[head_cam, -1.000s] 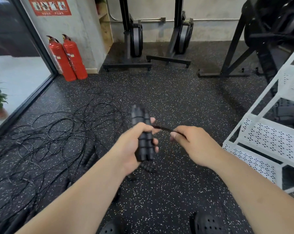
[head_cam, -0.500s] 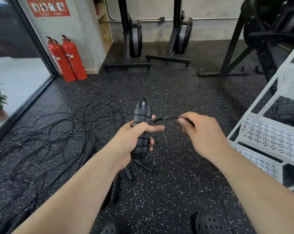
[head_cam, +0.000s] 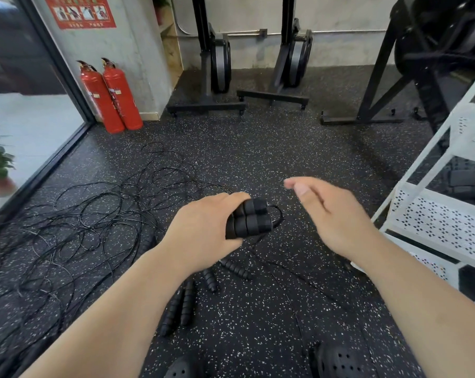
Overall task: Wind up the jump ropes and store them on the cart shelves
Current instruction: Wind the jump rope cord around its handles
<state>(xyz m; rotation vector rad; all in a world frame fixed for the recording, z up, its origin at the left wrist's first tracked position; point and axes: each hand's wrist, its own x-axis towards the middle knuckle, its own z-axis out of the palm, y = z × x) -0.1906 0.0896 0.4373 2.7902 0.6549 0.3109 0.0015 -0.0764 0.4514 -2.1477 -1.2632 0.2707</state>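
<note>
Gripping the paired rope handles [head_cam: 251,218] in the left hand [head_cam: 203,227] — right hand [head_cam: 331,214] just beside, fingers relaxed, holding nothing; tangled ropes [head_cam: 81,222] strewn over the floor [head_cam: 258,159], white cart [head_cam: 443,225] at right.

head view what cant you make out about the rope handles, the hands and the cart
- Rope handles: head view, the left hand covers their near ends and any cord wound there.
- Right hand fingers: head view, smeared by motion blur.
- Cart: head view, right edge cuts off most shelves.
- Floor ropes: head view, too thin and tangled to count.
</note>
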